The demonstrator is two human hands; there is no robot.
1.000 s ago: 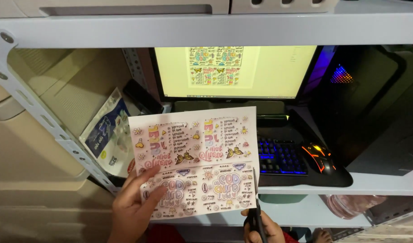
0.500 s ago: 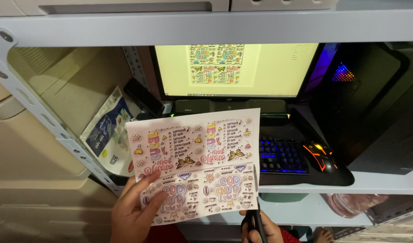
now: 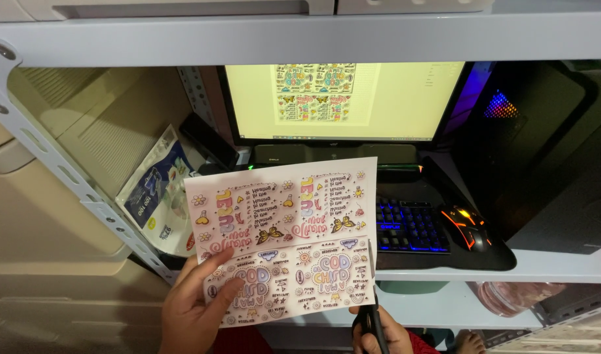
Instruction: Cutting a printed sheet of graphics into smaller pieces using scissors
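Note:
My left hand (image 3: 197,305) holds a printed sticker sheet (image 3: 287,236) by its lower left corner, thumb on top. The sheet is pale pink, covered with colourful lettering, butterflies and flowers, and is turned upside down to me. My right hand (image 3: 379,331) grips black scissors (image 3: 371,314) at the bottom edge of the view. The blades point up along the sheet's right edge near its lower corner. Only part of this hand shows.
Behind the sheet a monitor (image 3: 343,98) shows the same sticker design. A backlit keyboard (image 3: 410,226) and a glowing mouse (image 3: 467,226) lie on a grey metal shelf (image 3: 556,265). A plastic packet (image 3: 155,196) leans at the left beside a slotted shelf post (image 3: 71,183).
The sheet has shifted slightly left and down in my left hand. The scissors stay at its lower right edge.

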